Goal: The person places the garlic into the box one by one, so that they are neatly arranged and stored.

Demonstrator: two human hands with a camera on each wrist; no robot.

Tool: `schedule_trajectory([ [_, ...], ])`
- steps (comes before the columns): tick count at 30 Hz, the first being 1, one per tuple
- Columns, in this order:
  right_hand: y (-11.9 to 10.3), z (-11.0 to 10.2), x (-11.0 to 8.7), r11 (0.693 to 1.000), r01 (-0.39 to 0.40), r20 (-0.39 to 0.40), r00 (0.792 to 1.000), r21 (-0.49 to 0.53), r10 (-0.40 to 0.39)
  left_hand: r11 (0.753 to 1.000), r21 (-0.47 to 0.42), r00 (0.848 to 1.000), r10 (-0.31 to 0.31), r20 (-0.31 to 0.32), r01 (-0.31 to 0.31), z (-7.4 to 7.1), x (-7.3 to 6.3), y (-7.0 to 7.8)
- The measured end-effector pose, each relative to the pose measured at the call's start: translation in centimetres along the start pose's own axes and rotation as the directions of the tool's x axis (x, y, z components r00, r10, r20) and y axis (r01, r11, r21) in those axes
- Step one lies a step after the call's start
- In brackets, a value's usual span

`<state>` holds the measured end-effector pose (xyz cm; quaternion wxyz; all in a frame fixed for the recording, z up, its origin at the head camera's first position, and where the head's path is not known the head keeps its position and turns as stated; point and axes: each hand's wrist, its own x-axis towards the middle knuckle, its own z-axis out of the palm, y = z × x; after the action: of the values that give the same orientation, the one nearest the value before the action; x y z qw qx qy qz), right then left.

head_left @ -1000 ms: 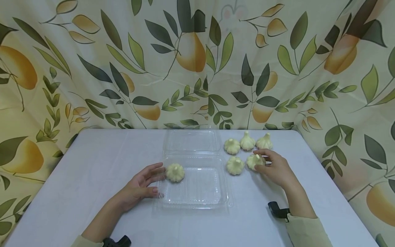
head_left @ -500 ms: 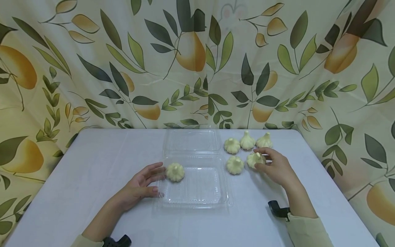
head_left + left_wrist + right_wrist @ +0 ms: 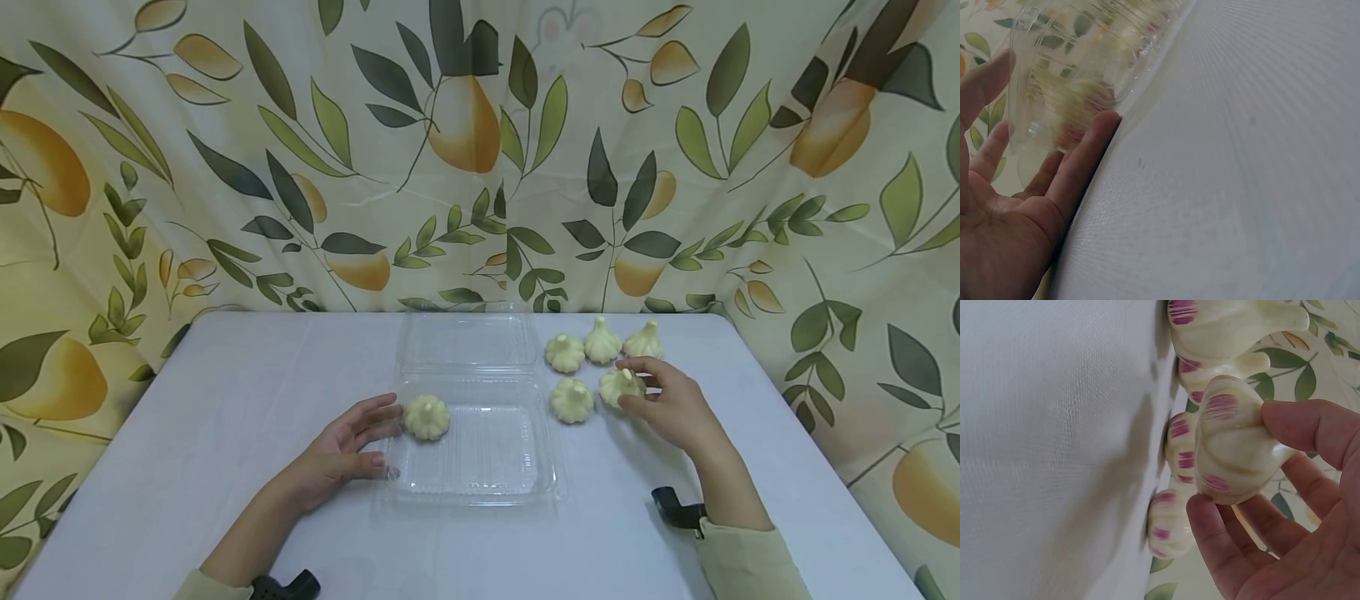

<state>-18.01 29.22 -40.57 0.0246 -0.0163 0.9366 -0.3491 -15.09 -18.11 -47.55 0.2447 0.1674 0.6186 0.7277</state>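
My right hand pinches a pale garlic bulb with purple streaks. In the right wrist view, the thumb presses one side of this bulb and fingertips the other; its base looks slightly off the cloth. Beside it sits a garlic bulb, with others in a row behind. A clear plastic clamshell box lies open, its lid folded back. One garlic bulb rests inside at the left. My left hand, fingers loosely extended, touches the box's left side.
A white cloth covers the table. Behind it hangs a curtain printed with leaves and fruit. Black wrist devices are strapped to both forearms.
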Motion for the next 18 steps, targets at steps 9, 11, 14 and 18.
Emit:
schedule_trajectory([
  [9, -0.24, -0.05, -0.05, 1.0, 0.007, 0.0, 1.0, 0.0, -0.007, 1.0, -0.004, 1.0, 0.003, 0.001, -0.003, 0.06, -0.1, 0.05],
  [11, -0.27, -0.08, -0.09, 1.0, 0.006, 0.0, 1.0, -0.004, -0.006, 1.0, -0.006, 1.0, 0.005, 0.005, -0.005, 0.06, -0.12, 0.05],
  [14, -0.29, -0.12, -0.16, 1.0, 0.008, -0.003, 1.0, -0.005, -0.008, 1.0, -0.005, 1.0, 0.015, 0.013, -0.015, 0.03, -0.11, 0.03],
  [18, -0.47, -0.06, -0.21, 1.0, 0.019, -0.009, 1.0, 0.0, -0.019, 1.0, -0.004, 1.0, 0.018, 0.013, -0.018, -0.01, -0.05, 0.01],
])
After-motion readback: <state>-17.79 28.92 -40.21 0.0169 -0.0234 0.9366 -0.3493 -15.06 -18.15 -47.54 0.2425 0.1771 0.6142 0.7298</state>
